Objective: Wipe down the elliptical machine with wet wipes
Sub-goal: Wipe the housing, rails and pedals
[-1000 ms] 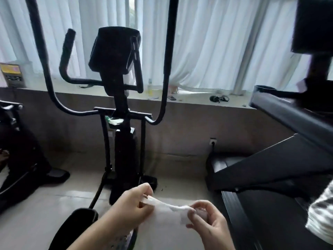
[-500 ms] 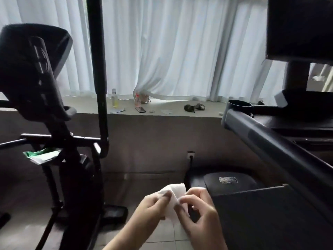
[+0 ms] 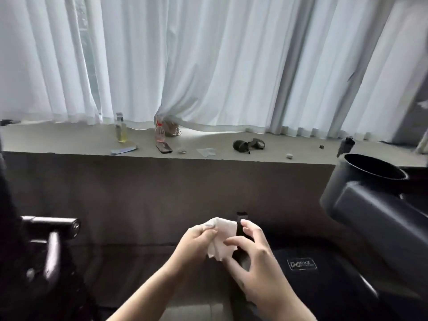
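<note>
A white wet wipe (image 3: 222, 237), crumpled, sits between both hands low in the middle of the view. My left hand (image 3: 196, 242) grips its left side with curled fingers. My right hand (image 3: 252, 258) pinches its right edge between thumb and forefinger. Only a blurred black crossbar with a silver end (image 3: 53, 224) of the elliptical machine shows at the lower left; the rest of it is out of frame.
A dark treadmill with a cup holder (image 3: 370, 174) and sloping rail fills the right side, its motor cover (image 3: 303, 265) beyond my hands. A long window ledge (image 3: 69, 142) carries a small bottle (image 3: 121, 128), a phone (image 3: 163, 148) and a black strap (image 3: 249, 144). White curtains hang behind.
The view has swung right, so the elliptical's console and post have left the frame. The wipe, stretched flat a second ago, is now bunched between my hands.
</note>
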